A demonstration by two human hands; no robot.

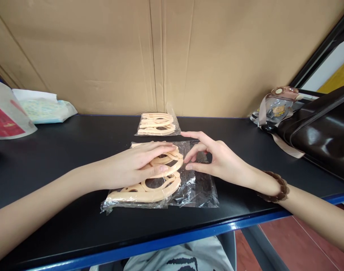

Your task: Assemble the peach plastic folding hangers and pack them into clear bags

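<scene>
A clear plastic bag [201, 192] of beige folding hangers [163, 194] lies on the black table in front of me. My left hand [149, 160] rests flat on top of the bag, fingers stretched out across the hangers. Over the bag's right side, my right hand [210, 152] hovers with its fingers apart and nothing visibly held. Its index finger points out to the corner of a second, smaller-looking bagged pack of beige hangers [157, 124], which lies farther back. Whether that fingertip touches the pack, I cannot tell.
Brown cardboard [104, 56] stands along the table's back edge. At the left are a white-and-red paper cup [10, 116] and a tissue pack [44, 107]. On the right sit a clear bottle with a strap [277, 107] and a black leather bag [324, 131]. The blue table edge [166, 241] runs nearest me.
</scene>
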